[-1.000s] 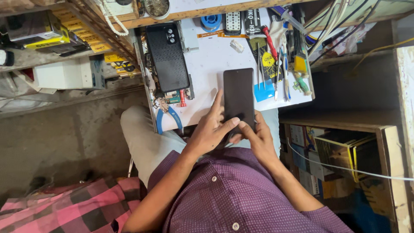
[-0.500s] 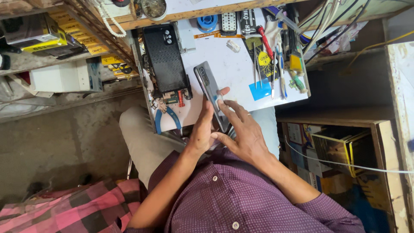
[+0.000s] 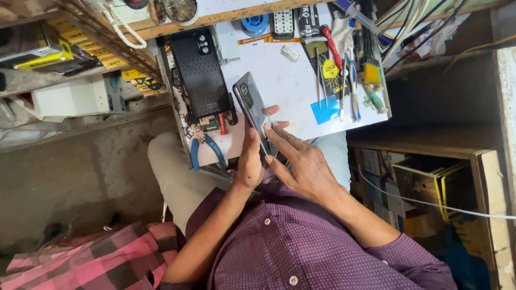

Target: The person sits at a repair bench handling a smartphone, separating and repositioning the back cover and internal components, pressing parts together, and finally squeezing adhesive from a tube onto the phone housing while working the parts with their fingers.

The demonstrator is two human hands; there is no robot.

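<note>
One dark phone, two hands, centre frame.
Left hand curled, gripping phone edge; right hand fingers spread, touching phone.

Head view, steeply down, near.

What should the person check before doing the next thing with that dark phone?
1. Left hand grips the dark grey slab phone: ok.
2. Right hand fingertips on the phone's edge: ok.
3. Phone tilted on edge above the white bench top: ok.
4. Whether a pick or tool sits under the right fingers: cannot tell.
5. Blue-handled pliers lie beside the left hand, apart from the phone: ok.
</note>
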